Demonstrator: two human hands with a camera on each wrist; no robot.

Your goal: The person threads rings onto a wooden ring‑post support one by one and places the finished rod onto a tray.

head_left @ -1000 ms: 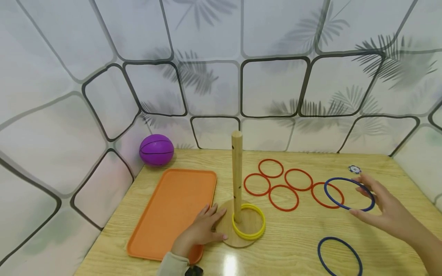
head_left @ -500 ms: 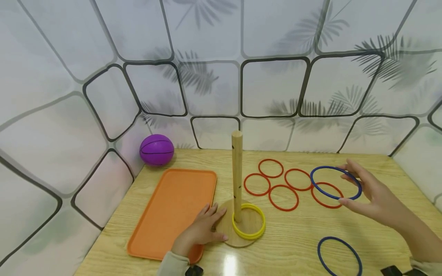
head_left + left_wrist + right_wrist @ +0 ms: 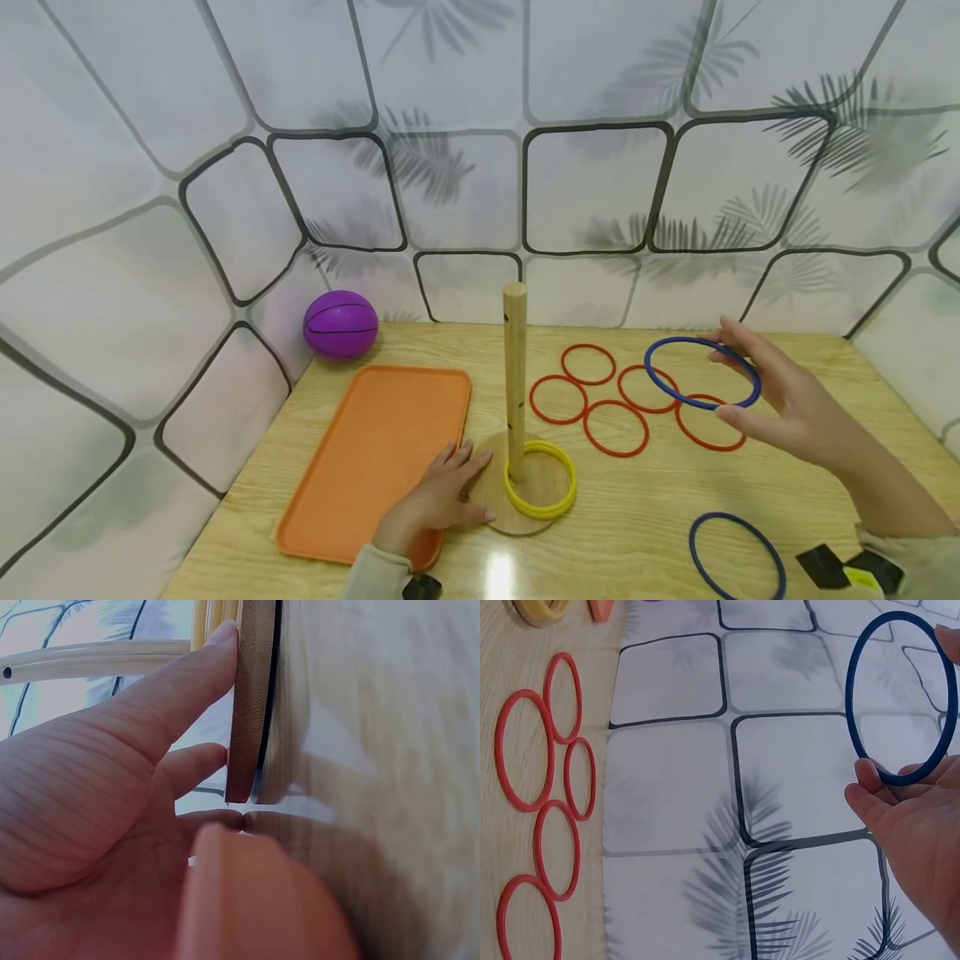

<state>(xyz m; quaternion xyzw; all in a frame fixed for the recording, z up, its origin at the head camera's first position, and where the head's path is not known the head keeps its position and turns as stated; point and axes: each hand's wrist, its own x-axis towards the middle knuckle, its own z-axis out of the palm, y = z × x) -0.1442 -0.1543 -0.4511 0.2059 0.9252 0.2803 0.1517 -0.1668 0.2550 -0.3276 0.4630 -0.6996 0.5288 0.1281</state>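
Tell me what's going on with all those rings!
A person's right hand holds a blue ring up off the table. Their left hand touches the round base of a wooden post, and yellow rings lie around the post. Five red rings and another blue ring lie on the table.

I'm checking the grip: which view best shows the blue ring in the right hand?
The right wrist: the blue ring looks largest there, gripped by the right hand. The head view shows it smaller and flatter; the left wrist, not at all.
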